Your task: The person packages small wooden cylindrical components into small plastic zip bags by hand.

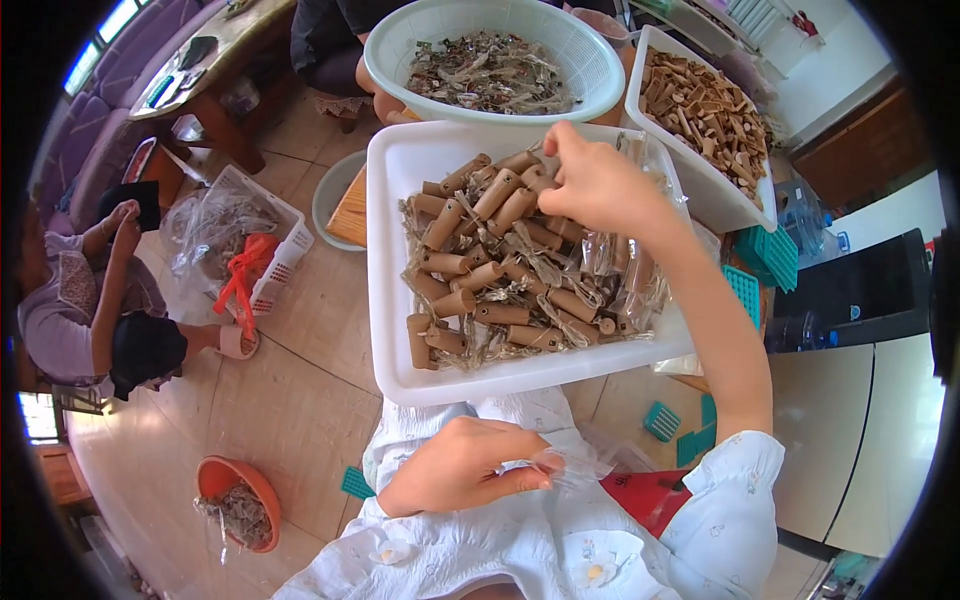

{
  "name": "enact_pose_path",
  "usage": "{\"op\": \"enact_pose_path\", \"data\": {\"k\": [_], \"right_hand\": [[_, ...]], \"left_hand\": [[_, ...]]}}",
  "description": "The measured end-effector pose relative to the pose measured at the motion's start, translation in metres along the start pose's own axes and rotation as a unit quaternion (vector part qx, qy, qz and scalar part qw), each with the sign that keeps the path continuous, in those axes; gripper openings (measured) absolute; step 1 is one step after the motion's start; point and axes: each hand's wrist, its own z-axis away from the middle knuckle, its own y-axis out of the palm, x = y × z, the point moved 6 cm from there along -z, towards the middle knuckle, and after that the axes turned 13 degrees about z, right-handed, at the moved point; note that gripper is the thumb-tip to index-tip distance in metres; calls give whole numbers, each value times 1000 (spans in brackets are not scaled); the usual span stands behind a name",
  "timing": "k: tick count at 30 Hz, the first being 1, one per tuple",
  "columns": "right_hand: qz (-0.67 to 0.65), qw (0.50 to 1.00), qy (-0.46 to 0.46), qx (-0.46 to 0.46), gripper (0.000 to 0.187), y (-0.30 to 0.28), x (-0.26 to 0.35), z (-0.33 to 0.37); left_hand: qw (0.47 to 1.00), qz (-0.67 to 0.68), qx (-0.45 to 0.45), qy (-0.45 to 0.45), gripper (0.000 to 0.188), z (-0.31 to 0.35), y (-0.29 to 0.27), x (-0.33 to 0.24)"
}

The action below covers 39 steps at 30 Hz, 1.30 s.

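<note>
Tubes (497, 262) of brown card lie piled in a white tray (390, 300), mixed with clear wrappers. Right hand (595, 180) reaches to the far side of the pile, fingers pinched on one tube. Left hand (462, 465) sits near, below the tray, over the lap, pinching a clear bag (575, 462). A white basket (495, 55) of scraps stands far behind the tray.

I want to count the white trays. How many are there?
2. One white tray sits in front of the person, full of brown tubes; the right hand reaches into it. Another tray lies at upper right. More may be hidden.
</note>
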Motion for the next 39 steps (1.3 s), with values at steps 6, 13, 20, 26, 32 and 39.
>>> {"op": "enact_pose_path", "data": {"k": [6, 13, 20, 26, 32, 39], "right_hand": [[-264, 934, -20, 238, 32, -33, -7, 26], [-241, 941, -60, 231, 25, -53, -9, 51], [-599, 793, -7, 113, 37, -18, 31, 98], [-684, 729, -18, -18, 32, -2, 56, 141], [-623, 734, -13, -271, 37, 10, 58, 165], [-517, 799, 54, -303, 29, 15, 60, 180]], "left_hand": [[1000, -22, -20, 7, 15, -2, 0, 3], [995, 43, -78, -37, 28, -3, 0, 3], [974, 61, -208, 74, 67, 6, 1, 10], [958, -33, -249, 136, 65, 6, 1, 9], [939, -162, -266, 148, 45, -4, 5, -5], [942, -111, -275, 159, 28, 3, -5, 7]]}}
